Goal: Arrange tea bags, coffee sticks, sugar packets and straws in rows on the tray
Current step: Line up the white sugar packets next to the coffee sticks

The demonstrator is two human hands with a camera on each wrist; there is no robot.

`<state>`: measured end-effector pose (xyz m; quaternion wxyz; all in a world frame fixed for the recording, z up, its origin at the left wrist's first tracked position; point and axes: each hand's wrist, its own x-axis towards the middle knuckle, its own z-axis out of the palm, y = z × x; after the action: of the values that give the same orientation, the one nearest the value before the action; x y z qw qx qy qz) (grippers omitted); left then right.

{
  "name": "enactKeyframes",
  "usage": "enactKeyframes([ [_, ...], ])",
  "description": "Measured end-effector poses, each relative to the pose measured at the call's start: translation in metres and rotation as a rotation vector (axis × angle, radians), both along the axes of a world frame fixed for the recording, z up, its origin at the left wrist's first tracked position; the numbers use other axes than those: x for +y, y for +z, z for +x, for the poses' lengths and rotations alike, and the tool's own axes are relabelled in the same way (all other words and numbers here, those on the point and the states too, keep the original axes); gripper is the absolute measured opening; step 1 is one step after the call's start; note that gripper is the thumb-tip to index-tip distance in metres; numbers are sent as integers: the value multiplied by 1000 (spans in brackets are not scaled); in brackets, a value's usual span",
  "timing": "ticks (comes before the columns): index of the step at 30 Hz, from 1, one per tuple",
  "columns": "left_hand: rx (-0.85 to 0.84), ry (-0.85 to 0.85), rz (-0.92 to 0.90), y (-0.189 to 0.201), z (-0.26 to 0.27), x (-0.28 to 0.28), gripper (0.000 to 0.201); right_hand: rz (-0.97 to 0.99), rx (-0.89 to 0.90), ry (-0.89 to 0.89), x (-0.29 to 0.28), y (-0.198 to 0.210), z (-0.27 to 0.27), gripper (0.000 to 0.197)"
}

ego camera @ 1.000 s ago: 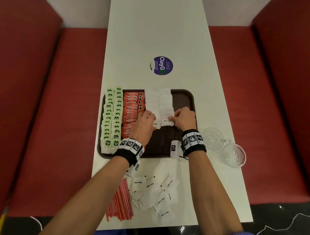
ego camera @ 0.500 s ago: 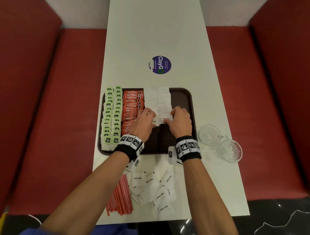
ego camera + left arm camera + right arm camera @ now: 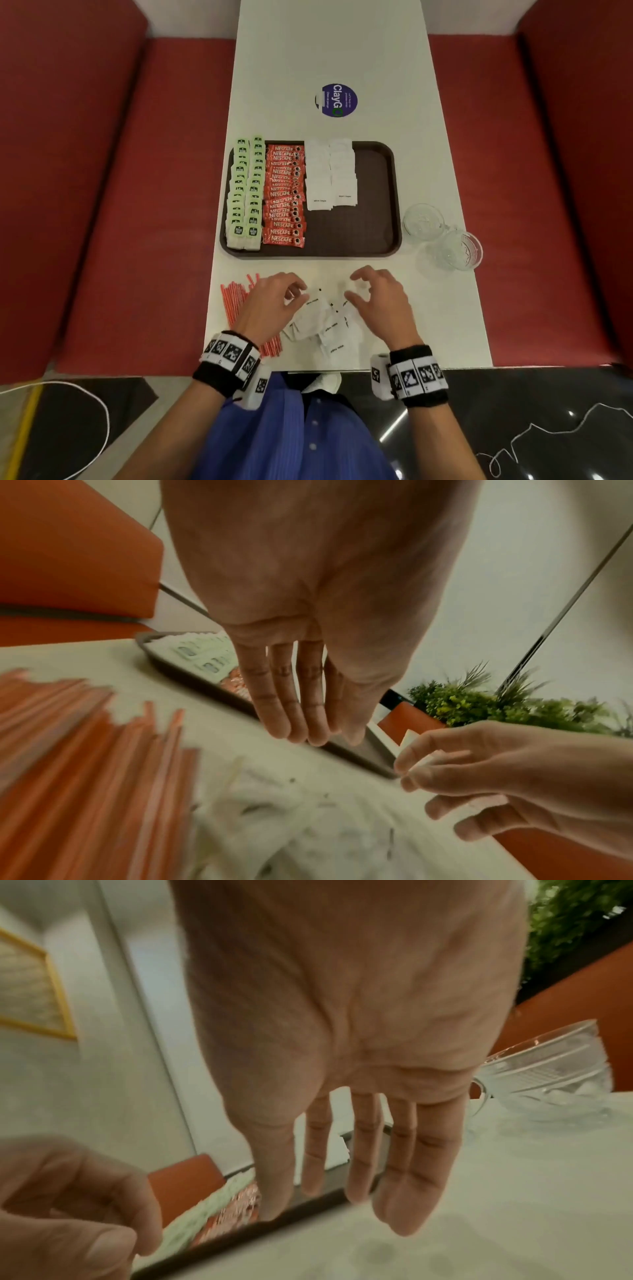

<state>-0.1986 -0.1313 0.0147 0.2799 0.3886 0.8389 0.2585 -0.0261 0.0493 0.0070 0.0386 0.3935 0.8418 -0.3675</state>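
A dark brown tray holds two columns of green tea bags, a column of red coffee sticks and two columns of white sugar packets; its right part is bare. Loose sugar packets lie in a heap on the table in front of the tray. My left hand hovers over the heap's left side with relaxed fingers, holding nothing. My right hand hovers over its right side, fingers spread and loosely bent, also holding nothing. Red straws lie left of my left hand.
Two glass cups stand on the table right of the tray. A round purple sticker is on the white table beyond the tray. Red benches flank the table on both sides.
Both hands have let go of the sugar packets placed at the near ends of the tray's rows and pulled back to the loose heap near the table's front edge.
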Motion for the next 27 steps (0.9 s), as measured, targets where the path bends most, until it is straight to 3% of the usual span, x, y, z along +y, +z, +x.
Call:
enactKeyframes([
  [4,24,-74,-172,-19,2,-27,67,47,39,285,-41,-3,11,69],
  [7,38,-140,-210,-28,1,-30,79,165,-35,400,-65,-12,0,74],
  [10,94,-173,-208,-28,1,-21,64,182,-48,404,-70,-23,-12,44],
  [13,110,-197,-184,-28,-2,-10,48,148,8,288,-63,-31,-18,22],
  [17,125,-157,-91,-27,-6,4,26,170,131,160,-47,-37,-24,14],
  [20,82,-48,9,-20,-12,13,21,103,254,65,-34,-31,-30,15],
  [24,-128,55,148,-8,-18,17,13,-112,439,-27,-21,-4,-32,9],
  [27,-544,144,253,6,-16,25,8,-278,522,-101,-21,21,-38,7],
])
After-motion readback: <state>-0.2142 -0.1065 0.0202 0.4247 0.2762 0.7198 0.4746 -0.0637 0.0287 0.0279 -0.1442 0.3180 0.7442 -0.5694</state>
